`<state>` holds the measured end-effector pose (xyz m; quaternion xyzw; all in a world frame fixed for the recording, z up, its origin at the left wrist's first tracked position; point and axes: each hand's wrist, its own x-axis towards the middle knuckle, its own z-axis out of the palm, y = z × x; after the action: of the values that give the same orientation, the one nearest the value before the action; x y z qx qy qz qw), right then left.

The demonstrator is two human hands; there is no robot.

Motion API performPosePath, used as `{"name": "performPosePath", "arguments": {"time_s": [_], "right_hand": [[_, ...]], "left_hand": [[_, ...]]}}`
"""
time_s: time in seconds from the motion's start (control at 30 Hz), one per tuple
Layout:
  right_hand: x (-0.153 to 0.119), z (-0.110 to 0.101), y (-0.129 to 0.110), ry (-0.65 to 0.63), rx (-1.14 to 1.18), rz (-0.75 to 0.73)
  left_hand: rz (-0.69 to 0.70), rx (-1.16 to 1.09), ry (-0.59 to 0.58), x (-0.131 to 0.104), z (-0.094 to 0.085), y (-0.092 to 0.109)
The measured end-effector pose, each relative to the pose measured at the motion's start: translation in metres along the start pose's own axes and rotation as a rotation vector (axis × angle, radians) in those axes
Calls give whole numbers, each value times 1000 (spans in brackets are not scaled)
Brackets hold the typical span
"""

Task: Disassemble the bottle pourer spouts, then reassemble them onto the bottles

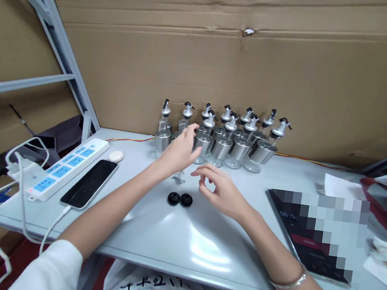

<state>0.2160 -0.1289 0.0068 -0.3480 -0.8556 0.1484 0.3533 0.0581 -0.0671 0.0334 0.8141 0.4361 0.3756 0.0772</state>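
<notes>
- Two round black stoppers, left one (pixel 173 198) and right one (pixel 186 200), side by side on the grey tabletop (pixel 152 239), below my left hand (pixel 179 150) and just left of my right hand (pixel 222 192).
- Small shiny fitting (pixel 179 177) lies just beyond them, partly under the left hand in view; details too small to read.
- Glass pour-spout bottles (pixel 222 145) with steel sleeves stand in two rough rows past both hands, by the cardboard wall (pixel 225 63).
- Left hand: reaching forward to the bottles, index stretched out, thumb parted from it. Can't tell if the fingertips touch a bottle.
- Right hand: held nearer me, thumb and fingers curled into a loose ring, pointing left at the left thumb. The two hands are close but apart.
- Left side: black-screened phone (pixel 90 184), white power strip (pixel 69 169).
- Right side: tablet (pixel 289 217), partly pixelated. Silver bracelet (pixel 289 284) on my right arm.
</notes>
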Motion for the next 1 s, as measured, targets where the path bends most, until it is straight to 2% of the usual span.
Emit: {"name": "performPosePath", "arguments": {"time_s": [0.13, 0.27, 0.4, 0.53, 0.67, 0.77, 0.9, 1.0], "right_hand": [[1, -5, 5, 313, -66, -123], [1, -10, 4, 514, -149, -167], [-2, -13, 4, 615, -175, -150], [-4, -17, 5, 713, -176, -156], [-1, -20, 6, 740, -220, -130], [2, -16, 7, 702, -277, -89], [3, -1, 6, 543, -91, 65], [1, 8, 2, 482, -5, 197]], "left_hand": [[-63, -79, 49, 40, 18, 6], [-83, -126, 85, 66, 30, 5], [-86, -116, 92, 75, 32, 2], [-46, -179, 165, 65, 19, 4], [-8, -316, 306, 50, -6, 13], [-27, -554, 368, 41, -18, 24], [-143, -977, 304, 29, -19, 44], [-139, -1152, 231, 19, -13, 59]]}}
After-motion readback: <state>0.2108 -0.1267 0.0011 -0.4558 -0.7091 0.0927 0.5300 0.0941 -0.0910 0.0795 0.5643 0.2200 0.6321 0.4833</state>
